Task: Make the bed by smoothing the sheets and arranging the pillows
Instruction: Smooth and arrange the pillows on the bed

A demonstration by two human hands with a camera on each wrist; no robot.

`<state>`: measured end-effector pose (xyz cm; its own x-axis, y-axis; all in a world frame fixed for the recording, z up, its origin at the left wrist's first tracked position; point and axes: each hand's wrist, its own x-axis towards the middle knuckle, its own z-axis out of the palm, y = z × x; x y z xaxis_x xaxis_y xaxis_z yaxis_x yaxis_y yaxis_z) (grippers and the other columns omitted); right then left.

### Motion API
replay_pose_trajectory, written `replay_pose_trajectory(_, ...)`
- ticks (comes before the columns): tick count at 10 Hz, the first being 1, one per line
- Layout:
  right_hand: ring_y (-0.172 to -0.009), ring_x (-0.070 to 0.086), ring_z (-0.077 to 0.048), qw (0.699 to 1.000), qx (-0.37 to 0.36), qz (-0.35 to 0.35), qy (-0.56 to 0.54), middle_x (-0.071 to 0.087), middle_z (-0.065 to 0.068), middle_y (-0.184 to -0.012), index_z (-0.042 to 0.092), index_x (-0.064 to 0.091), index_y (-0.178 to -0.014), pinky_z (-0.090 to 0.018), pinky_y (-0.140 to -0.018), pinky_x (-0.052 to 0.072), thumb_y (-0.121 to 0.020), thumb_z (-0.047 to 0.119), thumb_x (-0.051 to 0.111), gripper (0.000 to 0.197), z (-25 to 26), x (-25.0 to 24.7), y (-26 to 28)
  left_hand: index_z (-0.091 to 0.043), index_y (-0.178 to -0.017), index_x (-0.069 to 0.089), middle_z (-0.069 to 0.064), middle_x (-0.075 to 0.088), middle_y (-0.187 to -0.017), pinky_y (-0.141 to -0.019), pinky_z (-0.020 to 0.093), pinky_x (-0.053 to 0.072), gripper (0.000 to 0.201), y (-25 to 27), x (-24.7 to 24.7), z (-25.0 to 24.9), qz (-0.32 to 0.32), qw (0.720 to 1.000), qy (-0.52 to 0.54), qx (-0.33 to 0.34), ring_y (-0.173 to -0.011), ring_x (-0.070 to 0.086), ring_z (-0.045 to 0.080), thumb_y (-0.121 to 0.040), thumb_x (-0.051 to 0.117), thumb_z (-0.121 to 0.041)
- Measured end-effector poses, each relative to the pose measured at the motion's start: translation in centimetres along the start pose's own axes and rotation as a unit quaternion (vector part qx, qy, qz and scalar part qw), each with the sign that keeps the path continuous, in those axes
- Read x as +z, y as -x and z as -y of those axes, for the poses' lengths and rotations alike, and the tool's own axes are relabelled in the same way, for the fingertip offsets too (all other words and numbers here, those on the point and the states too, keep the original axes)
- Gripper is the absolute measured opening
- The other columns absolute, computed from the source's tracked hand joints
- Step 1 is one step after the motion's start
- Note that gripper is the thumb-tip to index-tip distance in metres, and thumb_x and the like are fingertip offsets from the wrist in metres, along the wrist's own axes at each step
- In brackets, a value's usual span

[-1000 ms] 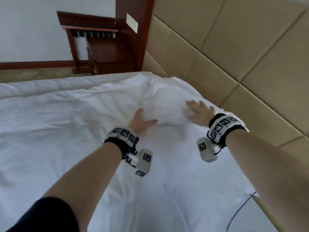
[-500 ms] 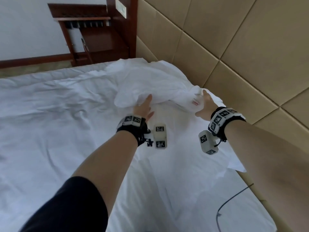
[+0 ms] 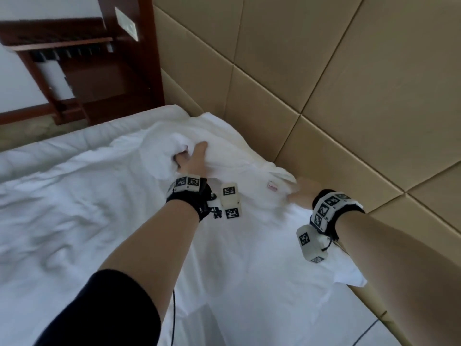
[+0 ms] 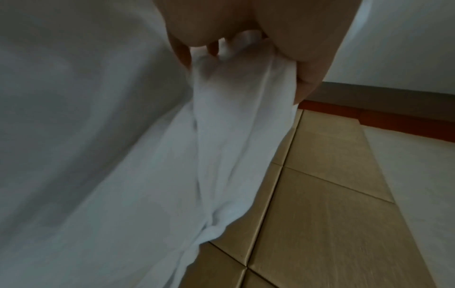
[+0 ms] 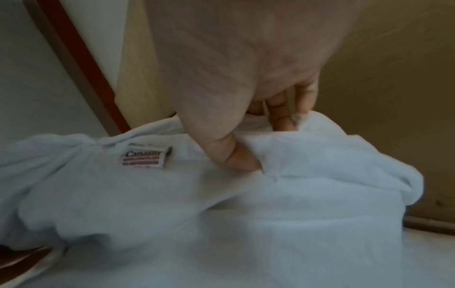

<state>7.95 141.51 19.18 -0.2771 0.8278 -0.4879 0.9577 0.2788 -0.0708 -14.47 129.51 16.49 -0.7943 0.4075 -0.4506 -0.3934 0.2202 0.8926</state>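
Both grips are closed on the white pillowcase (image 3: pixel 237 156) — left hand (image 3: pixel 190 158) bunches its 8 o'clock edge, right hand (image 3: pixel 303 194) pinches its 4 o'clock corner; best pull apart evenly.

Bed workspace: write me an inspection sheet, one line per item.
Surface: bed, white bedding, rumpled.
Job's things: white pillowcase, label facing up.
Clutter: nothing seen.
Grippers: left hand grips a bunch of the pillowcase; right hand pinches its edge near the label.
Cables: black cable beside the left sleeve; second cable at the bed's edge.
Surroundings: tan padded headboard, wooden bedside shelf.
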Motion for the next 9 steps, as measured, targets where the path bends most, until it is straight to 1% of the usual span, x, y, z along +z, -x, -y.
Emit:
replay_pose_trajectory(1,-0.123,0.038,-0.030,0.998,0.032,-0.040,-0.042,0.052,-0.006,-0.105,0.018,0.056,-0.105,-0.042,-0.103,0.032,-0.084,0.019,0.050,0.023,-0.5,-0.7,-0.5,-0.024,-0.144,0.028,-0.001,0.039,-0.139,-0.107,0.044,0.029,0.098,-1.8,3.0,-2.3,-0.014,0.999,0.031,0.039,-0.124,0.041,0.025,-0.061,0.065,-0.061)
replay_pose_trajectory(2,-0.086,0.054,-0.028,0.958,0.010,-0.071,-0.279,0.051,-0.002,-0.069,0.018,0.057,-0.069,-0.029,-0.068,0.045,-0.077,-0.002,0.046,0.024,-1.3,-1.1,-1.7,-0.011,-0.136,0.039,0.005,0.048,-0.131,-0.098,0.033,0.037,0.071,-3.2,6.0,-4.2,0.001,0.996,0.021,0.087,-0.114,0.050,0.024,-0.076,0.069,-0.033)
replay_pose_trajectory(3,-0.070,0.050,-0.025,0.941,-0.011,-0.091,-0.326,0.052,-0.004,-0.064,0.009,0.060,-0.071,-0.024,-0.057,0.039,-0.078,-0.006,0.043,0.024,-2.3,-1.9,-2.7,-0.004,-0.137,0.040,0.014,0.045,-0.139,-0.104,0.034,0.037,0.054,-7.2,6.8,-4.5,0.044,0.972,-0.110,0.201,-0.127,0.045,0.027,-0.090,0.057,-0.023)
replay_pose_trajectory(4,-0.074,0.054,-0.026,0.924,-0.025,-0.168,-0.344,0.058,-0.010,-0.073,0.008,0.061,-0.079,-0.027,-0.066,0.043,-0.084,0.003,0.045,0.017,-3.4,-3.1,-3.9,-0.022,-0.122,0.051,0.026,0.041,-0.140,-0.101,0.019,0.031,0.038,-10.1,10.0,-9.5,0.415,0.727,0.340,0.428,-0.131,0.039,0.005,-0.088,0.063,-0.033)
replay_pose_trajectory(5,-0.076,0.059,-0.026,0.884,-0.033,-0.258,-0.388,0.064,-0.009,-0.080,0.009,0.062,-0.086,-0.033,-0.073,0.048,-0.086,0.015,0.055,0.010,-4.1,-4.1,-5.3,-0.033,-0.100,0.043,0.008,0.046,-0.125,-0.091,0.018,0.035,0.027,-5.4,12.2,-14.0,0.087,0.924,-0.064,0.366,-0.122,0.047,0.015,-0.087,0.060,-0.018)
replay_pose_trajectory(6,-0.103,0.061,-0.027,0.929,-0.004,-0.159,-0.335,0.065,-0.004,-0.115,0.020,0.058,-0.120,-0.034,-0.088,0.048,-0.086,0.041,0.063,0.041,-5.2,-3.0,-7.5,-0.019,-0.144,0.034,0.004,0.035,-0.149,-0.115,0.039,0.026,0.063,-5.2,13.1,-14.3,0.202,0.951,-0.137,0.187,-0.136,0.035,0.023,-0.093,0.040,-0.055)
replay_pose_trajectory(7,-0.123,0.050,-0.029,0.976,0.019,-0.012,-0.218,0.048,-0.005,-0.141,0.021,0.037,-0.142,-0.039,-0.102,0.041,-0.075,0.069,0.061,0.086,-6.7,-0.3,-9.3,-0.021,-0.151,0.020,0.002,0.021,-0.157,-0.119,0.041,0.015,0.079,-6.1,13.5,-11.6,0.248,0.938,-0.223,0.090,-0.145,0.021,0.023,-0.089,0.028,-0.070)
replay_pose_trajectory(8,-0.132,0.042,-0.031,0.965,0.036,0.033,-0.257,0.039,-0.002,-0.147,0.027,0.023,-0.149,-0.043,-0.103,0.039,-0.070,0.076,0.058,0.099,-6.4,1.9,-9.5,-0.020,-0.149,0.026,0.005,0.027,-0.155,-0.117,0.040,0.021,0.057,-7.2,11.8,-8.7,0.218,0.906,-0.321,0.171,-0.142,0.027,0.027,-0.099,0.032,-0.047)
replay_pose_trajectory(9,-0.126,0.047,-0.031,0.963,0.053,0.050,-0.259,0.044,0.000,-0.141,0.024,0.027,-0.146,-0.046,-0.104,0.039,-0.056,0.085,0.059,0.113,-6.1,3.8,-9.5,-0.018,-0.143,0.035,0.009,0.034,-0.145,-0.108,0.041,0.035,0.056,-7.4,9.9,-5.9,0.160,0.894,-0.390,0.153,-0.133,0.034,0.031,-0.090,0.052,-0.027)
